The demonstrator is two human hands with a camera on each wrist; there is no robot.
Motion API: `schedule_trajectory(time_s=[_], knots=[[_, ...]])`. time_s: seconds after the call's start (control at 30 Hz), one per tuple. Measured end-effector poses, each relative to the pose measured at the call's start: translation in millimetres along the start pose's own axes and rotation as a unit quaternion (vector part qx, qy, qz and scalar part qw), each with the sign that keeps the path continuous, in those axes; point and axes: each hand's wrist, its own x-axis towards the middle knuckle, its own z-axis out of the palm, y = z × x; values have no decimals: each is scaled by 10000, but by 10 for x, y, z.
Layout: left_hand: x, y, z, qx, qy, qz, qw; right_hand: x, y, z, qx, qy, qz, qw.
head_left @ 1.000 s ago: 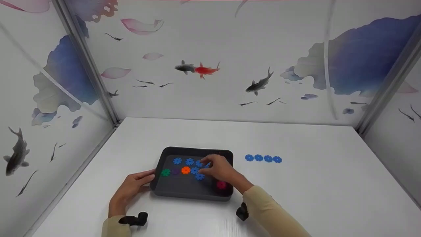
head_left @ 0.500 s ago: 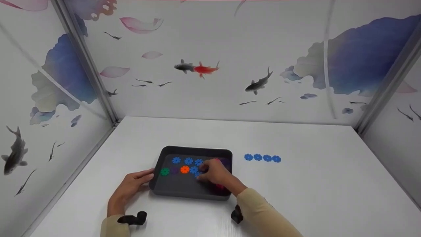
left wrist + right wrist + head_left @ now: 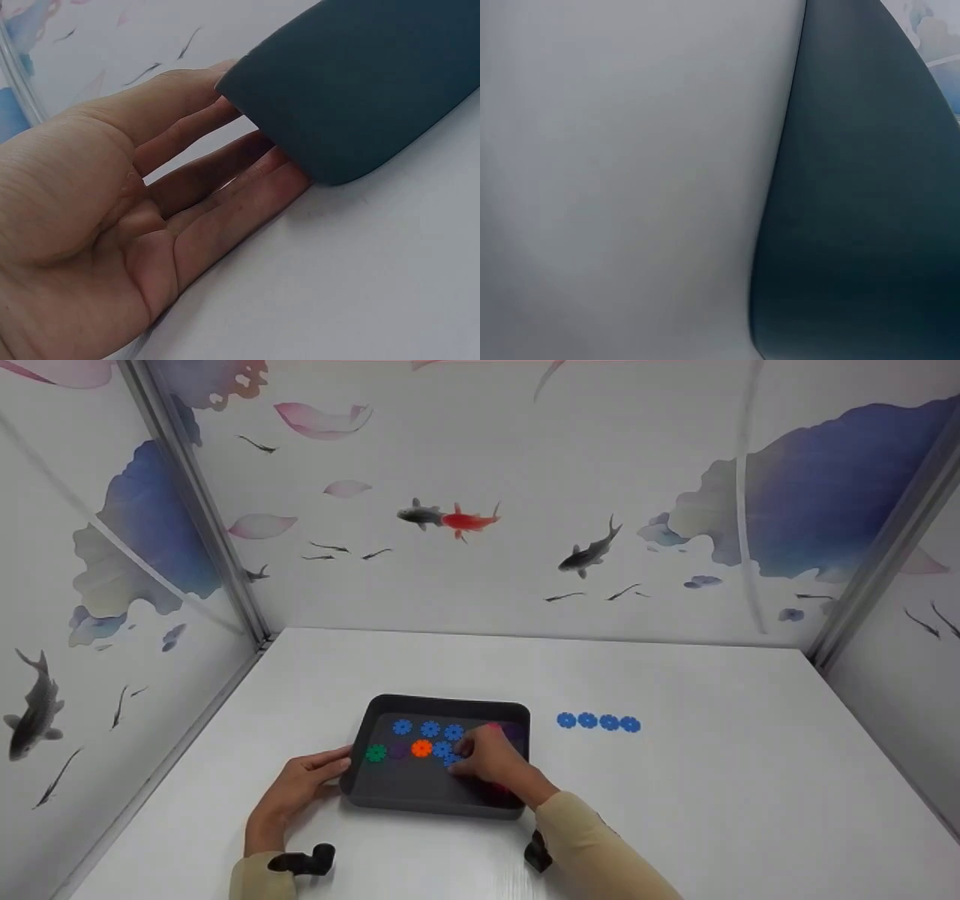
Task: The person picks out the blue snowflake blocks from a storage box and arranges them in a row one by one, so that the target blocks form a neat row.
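Note:
In the head view a dark grey tray (image 3: pixel 420 801) stands on the white table, with notched plastic discs lying in it. My left hand (image 3: pixel 296 787) rests on the tray's left side, its outstretched fingers (image 3: pixel 225 217) and thumb touching the outer wall (image 3: pixel 352 97) in the left wrist view. Over the tray's right half, my right hand (image 3: pixel 491 757) pinches a blue disc (image 3: pixel 450 761) between thumb and fingertips; the hand partly covers it. Beside it lie another blue disc (image 3: pixel 441 749) and an orange disc (image 3: pixel 422 748). The right wrist view shows the tray wall (image 3: pixel 855 195) but no hand.
Blue discs (image 3: pixel 587 721) form a row on the table right of the tray. Inside the tray are a green disc (image 3: pixel 376 753), a purple disc (image 3: pixel 399 749) and more blue discs (image 3: pixel 430 729). Printed panels (image 3: pixel 525 585) enclose the table's back and sides.
My right hand has moved slightly down and left, its fingertips closing onto the blue disc and uncovering pink and purple discs behind. The left hand stays at the tray.

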Motion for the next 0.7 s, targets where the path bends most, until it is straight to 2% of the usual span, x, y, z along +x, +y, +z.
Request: schedule_trajectory(time_s=[0.7], knots=[[-9, 2, 13, 151, 132, 45, 9998, 0, -56, 5, -272, -326, 251, 9988]])
